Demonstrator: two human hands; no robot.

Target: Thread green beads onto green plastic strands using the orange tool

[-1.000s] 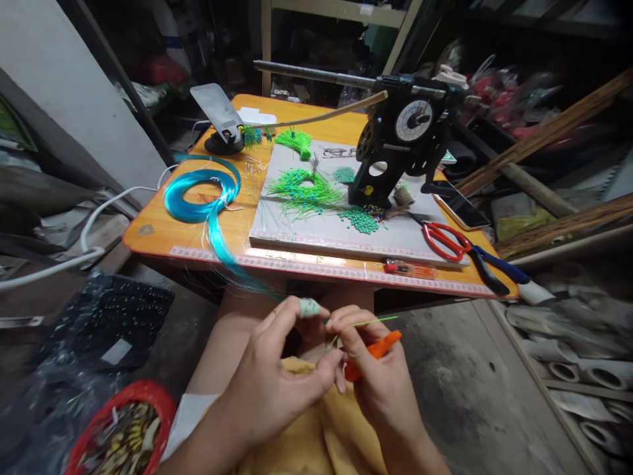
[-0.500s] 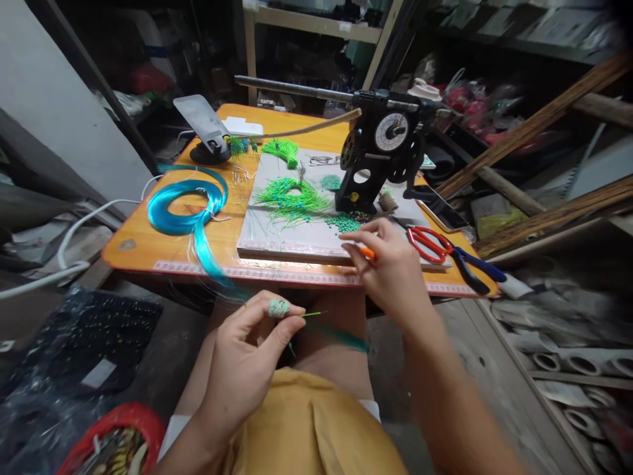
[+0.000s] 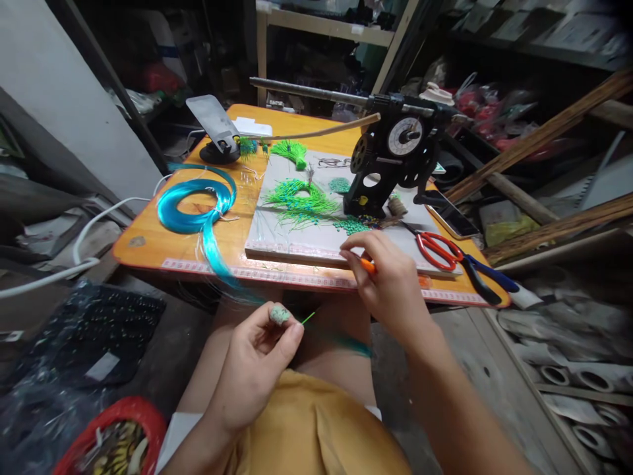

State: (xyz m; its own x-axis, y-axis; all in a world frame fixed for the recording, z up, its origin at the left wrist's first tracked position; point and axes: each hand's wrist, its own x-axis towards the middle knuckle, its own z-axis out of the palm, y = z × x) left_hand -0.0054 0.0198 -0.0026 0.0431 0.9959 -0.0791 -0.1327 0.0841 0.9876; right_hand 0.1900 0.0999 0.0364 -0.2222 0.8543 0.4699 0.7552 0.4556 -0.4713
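My left hand (image 3: 257, 363) is closed in a pinch above my lap, with a short bright green strand (image 3: 309, 317) sticking out past the fingertips. One of its fingers wears a pale green wrapping (image 3: 279, 315). My right hand (image 3: 388, 274) is over the front edge of the white board (image 3: 270, 241), curled around an orange tool (image 3: 367, 265) whose working end is hidden. Just beyond its fingertips lies a pile of small green beads (image 3: 350, 226). Teal fibres (image 3: 356, 346) hang blurred over my knee. A bundle of green strands with blue beads (image 3: 301, 201) lies on the board.
A black winding machine with a dial (image 3: 386, 155) stands on the board. Red-handled scissors (image 3: 440, 251) and dark-handled pliers (image 3: 482, 274) lie at the right. A coil of teal fibre (image 3: 195, 201) is on the table's left, and a red basin (image 3: 141, 419) sits below.
My right hand has moved from beside my left hand up to the board near the beads, carrying the orange tool. My left hand has shifted slightly left, still pinching the green strand.
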